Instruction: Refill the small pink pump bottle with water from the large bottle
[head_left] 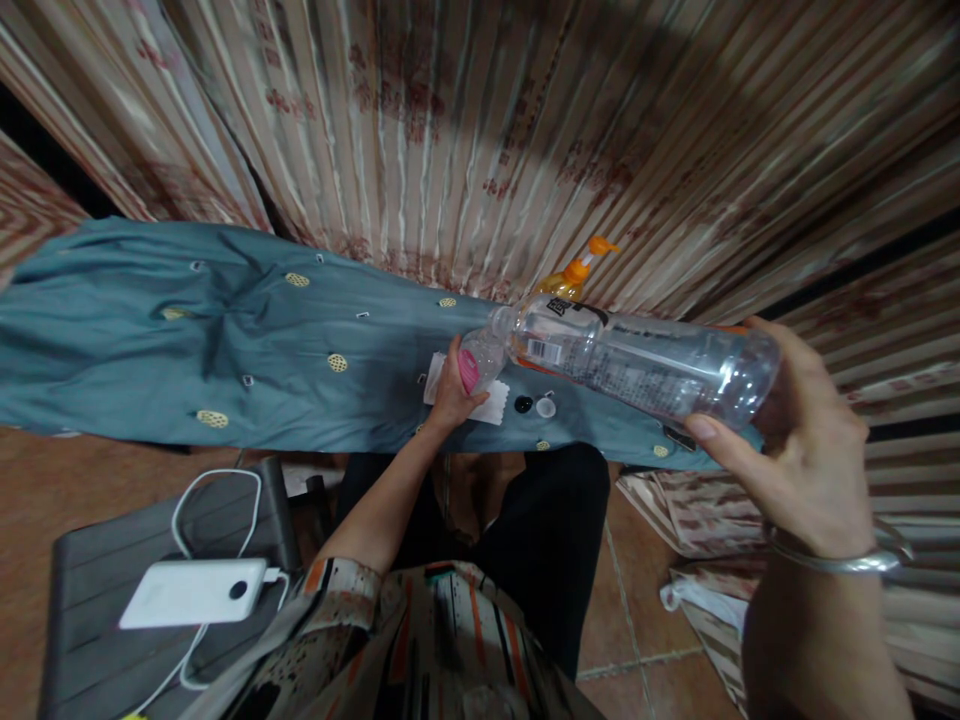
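My right hand is wrapped round the base of a large clear plastic bottle, which lies tilted on its side in the air, its neck pointing left. The neck meets the mouth of a small clear bottle with pink liquid at its bottom. My left hand grips that small bottle, tilted over the cloth. Below it lies a white napkin with a scalloped edge. A black cap and a white cap rest beside the napkin.
An orange pump bottle stands behind the large bottle. Teal patterned cloth covers the narrow table, with a pleated curtain behind. At the lower left, a white power bank with a cable lies on a grey stool.
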